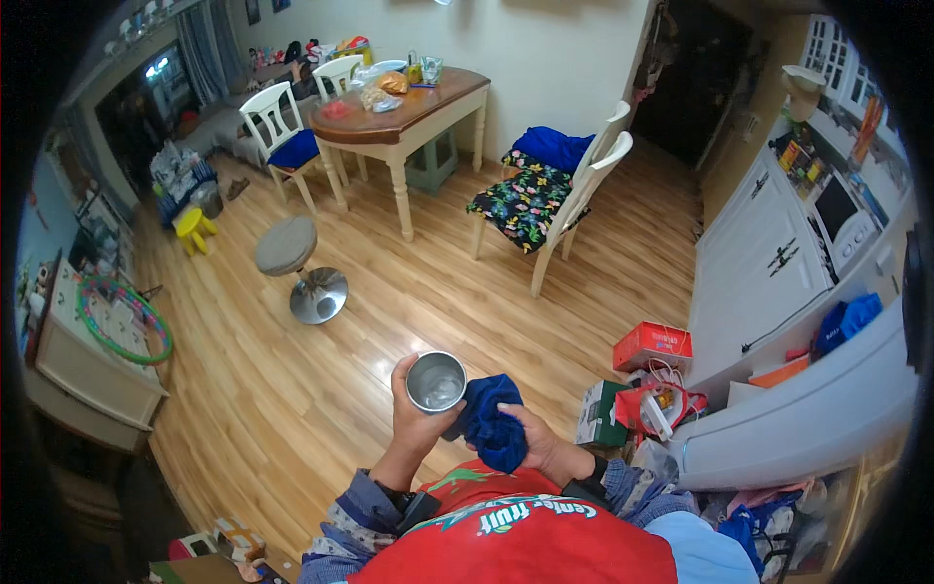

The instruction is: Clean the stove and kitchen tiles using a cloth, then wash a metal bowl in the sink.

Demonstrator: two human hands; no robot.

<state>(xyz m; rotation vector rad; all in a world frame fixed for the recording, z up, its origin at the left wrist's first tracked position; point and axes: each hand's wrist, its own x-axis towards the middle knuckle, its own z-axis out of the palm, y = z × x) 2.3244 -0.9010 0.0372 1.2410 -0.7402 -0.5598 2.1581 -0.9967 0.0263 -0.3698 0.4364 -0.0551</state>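
Observation:
A round metal cup [436, 381] is gripped in my left hand [414, 423], its open mouth turned up towards me and its shiny inner wall in sight. Close to its right, my right hand [540, 442] holds a bunched dark blue cloth [496, 423]. Part of the cloth hangs just below the cup; whether it touches the cup I cannot tell. Both hands are in front of the red apron [511, 540] that I wear.
A stool with a grey seat [286, 246] stands ahead on the wood floor. Beyond it are a wooden table [438, 109] and chairs. Boxes and a red bag [627, 405] lie at the right beside a white cabinet [759, 255]. A person sits far back, beyond the chairs.

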